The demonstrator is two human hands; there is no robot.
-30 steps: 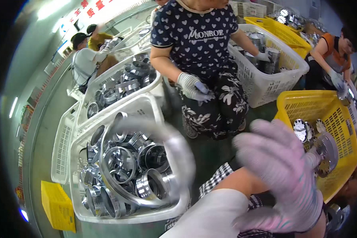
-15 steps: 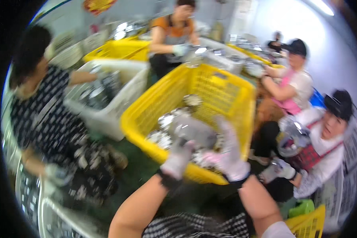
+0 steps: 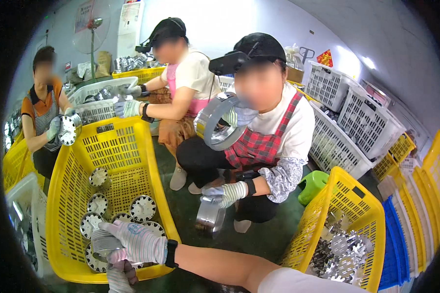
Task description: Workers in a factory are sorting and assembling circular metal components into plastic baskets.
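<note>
Right gloved hand (image 3: 137, 242) reaches into the yellow plastic basket (image 3: 154, 180), fingers clenched around a ribbed silver metal disc (image 3: 102, 242); left gloved hand (image 3: 121, 276) steadies underneath, its grip unclear.

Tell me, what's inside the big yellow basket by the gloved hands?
Round finned metal discs lie flat in the yellow basket. The gloved hands cover some; what lies under them cannot be seen.

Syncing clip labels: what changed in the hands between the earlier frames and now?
Both gloved hands moved from mid-air in front of the person down into the big yellow slotted plastic crate. The right hand now grips a round ribbed metal part; the left hand sits just below it. The view swung too. Gloves stayed on, and shiny metal parts fill the crates as before.
</note>
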